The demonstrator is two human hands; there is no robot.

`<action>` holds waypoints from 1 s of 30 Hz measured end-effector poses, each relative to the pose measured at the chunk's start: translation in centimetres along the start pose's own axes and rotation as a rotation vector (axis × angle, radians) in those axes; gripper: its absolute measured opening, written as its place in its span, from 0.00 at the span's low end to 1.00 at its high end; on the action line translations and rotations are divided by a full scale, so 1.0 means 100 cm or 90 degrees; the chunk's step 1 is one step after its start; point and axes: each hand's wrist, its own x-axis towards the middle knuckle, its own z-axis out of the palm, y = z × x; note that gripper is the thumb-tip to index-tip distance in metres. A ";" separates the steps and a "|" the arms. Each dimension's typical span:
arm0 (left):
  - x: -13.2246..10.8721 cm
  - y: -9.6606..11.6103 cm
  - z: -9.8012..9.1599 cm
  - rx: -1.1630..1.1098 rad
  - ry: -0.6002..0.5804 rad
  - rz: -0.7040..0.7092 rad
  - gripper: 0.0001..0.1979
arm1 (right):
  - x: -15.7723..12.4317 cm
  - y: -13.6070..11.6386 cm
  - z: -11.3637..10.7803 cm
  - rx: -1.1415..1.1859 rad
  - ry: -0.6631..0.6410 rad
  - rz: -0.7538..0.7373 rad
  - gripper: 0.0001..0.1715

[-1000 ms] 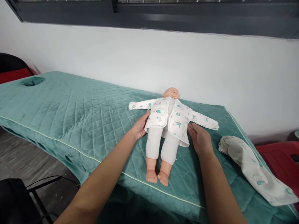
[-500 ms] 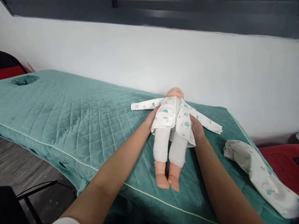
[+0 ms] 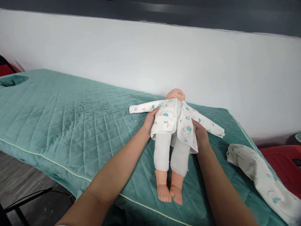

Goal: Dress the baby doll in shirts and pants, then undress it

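A baby doll (image 3: pixel 162 153) lies on its back on the green bed, head toward the wall and bare feet toward me. It wears a white printed jacket (image 3: pixel 166 121), open down the front, with both sleeves spread outward. My left hand (image 3: pixel 150 121) is closed around the doll's side at the jacket, thumb on top and the other fingers mostly hidden beneath. On the opposite side, my right hand (image 3: pixel 200 133) holds the doll's torso the same way, its thumb against the jacket. The doll's legs are white cloth.
White printed baby trousers (image 3: pixel 261 175) lie crumpled at the bed's right edge. The quilted green bed cover (image 3: pixel 82 116) stretches left to a face hole (image 3: pixel 14 80). A white wall (image 3: pixel 141 56) runs behind. Beyond the right edge is a red object (image 3: pixel 282 163).
The view has shifted slightly, so the doll's legs sit a little lower in the picture. Both hands keep their hold on the doll's sides, and the jacket stays open.
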 end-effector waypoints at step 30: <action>0.026 0.069 -0.069 0.228 0.437 0.466 0.10 | -0.002 -0.012 -0.010 0.037 -0.081 -0.053 0.17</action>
